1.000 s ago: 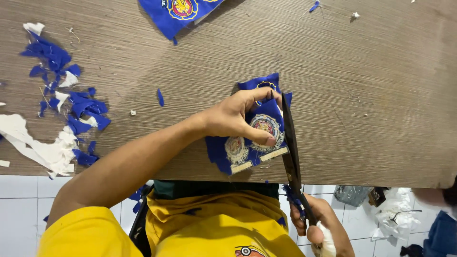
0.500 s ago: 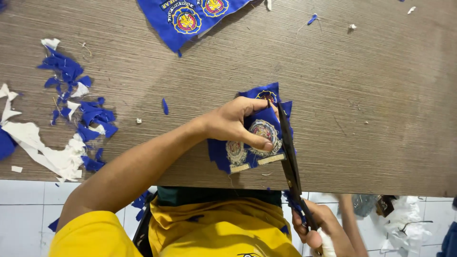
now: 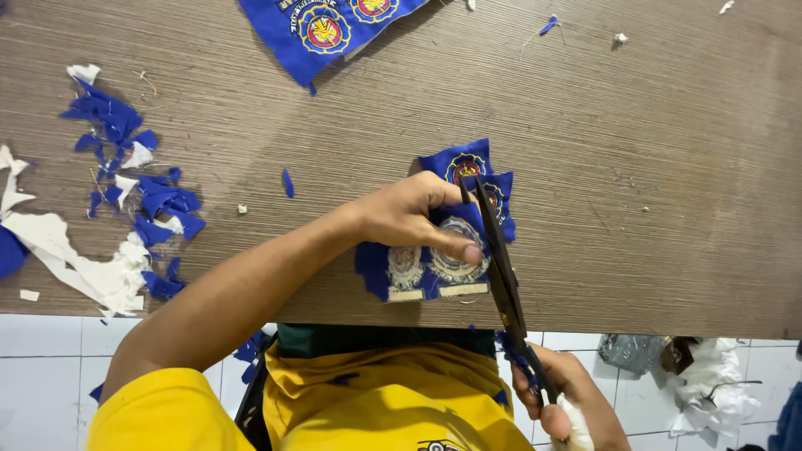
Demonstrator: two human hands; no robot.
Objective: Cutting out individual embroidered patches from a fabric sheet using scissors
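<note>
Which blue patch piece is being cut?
The blue strip at the table's near edge, pinned under the left hand with scissors across it; the other lies untouched.

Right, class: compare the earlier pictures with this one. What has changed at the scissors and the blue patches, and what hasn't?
The scissors have swung slightly inward from the right edge of the blue patch strip, and their blades now look a little parted. The left hand still holds the strip down and the right hand still grips the handles. The scraps lie as before on the table.
</note>
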